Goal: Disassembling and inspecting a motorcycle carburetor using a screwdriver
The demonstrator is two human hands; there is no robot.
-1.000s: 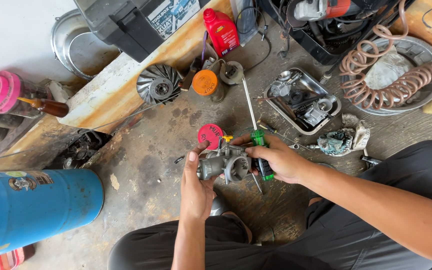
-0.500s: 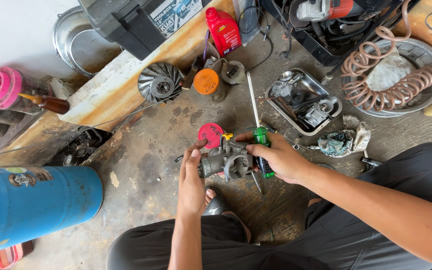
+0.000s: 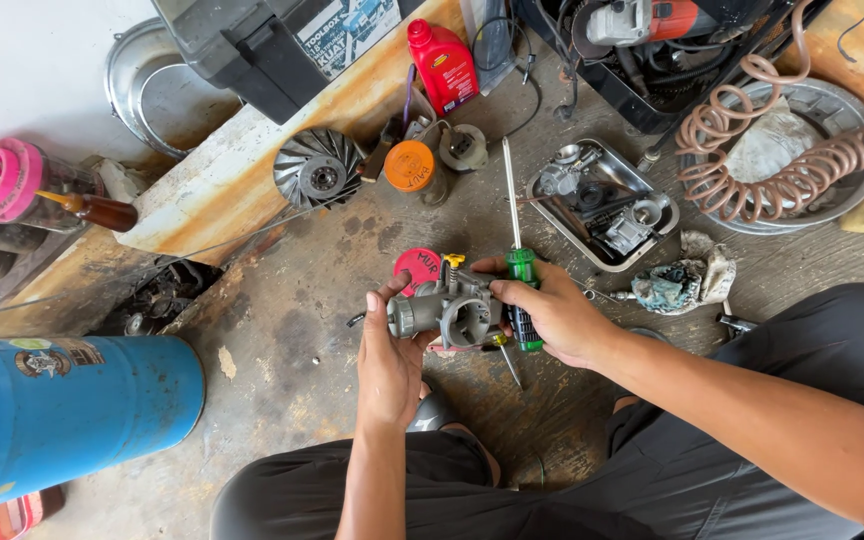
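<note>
1. The left hand (image 3: 389, 358) is cupping a grey metal carburetor (image 3: 449, 312) from its left side, with the fingers curling around the body and the thumb pressing on top, so the fingers are clamping on the part.
2. The right hand (image 3: 555, 318) is gripping a screwdriver with a green handle (image 3: 522, 290), its fingers closing tightly around the handle while the fingertips are also touching the right side of the carburetor.
3. The screwdriver's long shaft is pointing up and away from the person, towards the top of the view.
4. The carburetor is hanging between the 2 hands, just above the stained concrete floor (image 3: 312, 330) and in front of the person's knees.
5. A round red lid (image 3: 417, 264) is lying on the floor just behind the carburetor.
6. A square metal tray (image 3: 642, 248) holding small engine parts is sitting to the right of the screwdriver shaft.
7. A dirty rag (image 3: 682, 280) is lying just beside that tray.
8. An orange-capped can (image 3: 411, 168) and a red oil bottle (image 3: 444, 63) are standing further back.
9. A finned metal fan wheel (image 3: 318, 170) is resting to the left of the can.
10. A blue cylinder (image 3: 62, 405) is lying on its side at the left edge.
11. A coiled copper-coloured hose (image 3: 792, 170) is lying across a round metal basin (image 3: 832, 100) at the upper right.
</note>
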